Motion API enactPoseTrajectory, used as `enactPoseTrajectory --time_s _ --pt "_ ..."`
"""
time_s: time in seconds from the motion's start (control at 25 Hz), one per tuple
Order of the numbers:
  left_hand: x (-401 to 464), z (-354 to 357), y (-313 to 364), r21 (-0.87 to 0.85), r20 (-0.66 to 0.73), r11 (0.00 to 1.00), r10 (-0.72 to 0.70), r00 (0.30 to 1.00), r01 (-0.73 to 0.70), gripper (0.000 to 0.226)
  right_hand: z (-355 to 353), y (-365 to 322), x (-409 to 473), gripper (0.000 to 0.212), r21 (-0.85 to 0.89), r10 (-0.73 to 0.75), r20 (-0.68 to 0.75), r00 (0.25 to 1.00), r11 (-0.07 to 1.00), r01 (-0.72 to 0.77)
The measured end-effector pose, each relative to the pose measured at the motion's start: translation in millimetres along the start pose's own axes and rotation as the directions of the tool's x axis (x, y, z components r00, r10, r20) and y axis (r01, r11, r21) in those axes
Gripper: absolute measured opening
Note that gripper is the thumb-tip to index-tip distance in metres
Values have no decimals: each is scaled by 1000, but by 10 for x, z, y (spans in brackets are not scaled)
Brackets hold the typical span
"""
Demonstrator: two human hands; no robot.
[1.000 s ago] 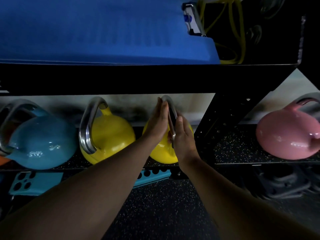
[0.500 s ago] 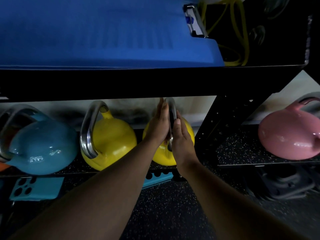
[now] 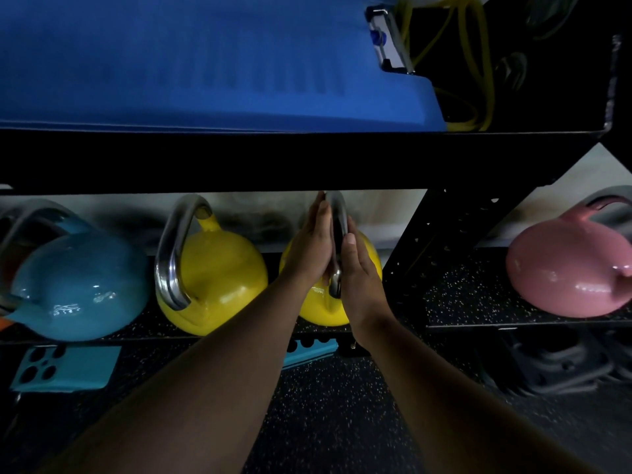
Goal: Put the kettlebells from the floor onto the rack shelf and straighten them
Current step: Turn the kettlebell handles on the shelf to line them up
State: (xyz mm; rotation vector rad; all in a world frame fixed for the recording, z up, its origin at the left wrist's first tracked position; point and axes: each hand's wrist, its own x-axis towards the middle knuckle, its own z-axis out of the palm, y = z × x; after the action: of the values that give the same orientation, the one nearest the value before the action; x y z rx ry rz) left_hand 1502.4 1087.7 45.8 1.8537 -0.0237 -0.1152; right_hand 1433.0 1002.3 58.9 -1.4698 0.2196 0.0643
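Sandwiching the chrome handle [image 3: 338, 227] of the round yellow kettlebell [image 3: 316, 314], the left hand [image 3: 309, 249] and right hand [image 3: 360, 278] are pressed flat, fingers straight and together, presumably to square it.

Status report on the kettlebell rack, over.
Left hand, right hand flat against steel handle of right yellow kettlebell. Bell on rack shelf beside left yellow kettlebell. Upper beam close above handle.

A big blue mat [image 3: 205, 63] lies up high. Beside it on the right hang yellow stretchy bands [image 3: 485, 63]. Down low, a teal block with round holes [image 3: 68, 369] sits on the black speckled floor [image 3: 325, 405]. Dark grey weights [image 3: 554, 364] are stacked low on the right
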Motion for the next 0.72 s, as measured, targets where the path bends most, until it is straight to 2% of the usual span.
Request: enactPoseTrajectory --time_s 0.08,0.28,0.36,0.44,0.52,0.56,0.72 --pt "-16 3 27 -30 -8 999 -19 1000 19 48 -18 8 12 46 -15 2 12 1000 1000 -1" --pt "-19 -29 60 30 2 999 34 999 -34 46 -60 -13 29 46 -91 -22 46 999 995 27" --pt "-1 -53 101 129 -30 992 3 1000 1 46 -101 -86 42 43 -142 -12 61 998 990 21" --pt "13 -117 154 326 -68 945 62 996 -37 44 -179 -207 79 39 -285 -7 44 999 958 19" --pt "-9 -196 210 527 -52 840 189 981 -134 39 -309 -330 121 35 -502 -37 32 999 864 48" --pt "-25 -238 247 573 -24 803 217 976 -165 38 -387 -392 131 35 -597 -63 39 997 799 73" --pt "-179 -357 377 565 67 811 137 988 -151 40 -602 -542 116 29 -788 -188 126 974 578 213"
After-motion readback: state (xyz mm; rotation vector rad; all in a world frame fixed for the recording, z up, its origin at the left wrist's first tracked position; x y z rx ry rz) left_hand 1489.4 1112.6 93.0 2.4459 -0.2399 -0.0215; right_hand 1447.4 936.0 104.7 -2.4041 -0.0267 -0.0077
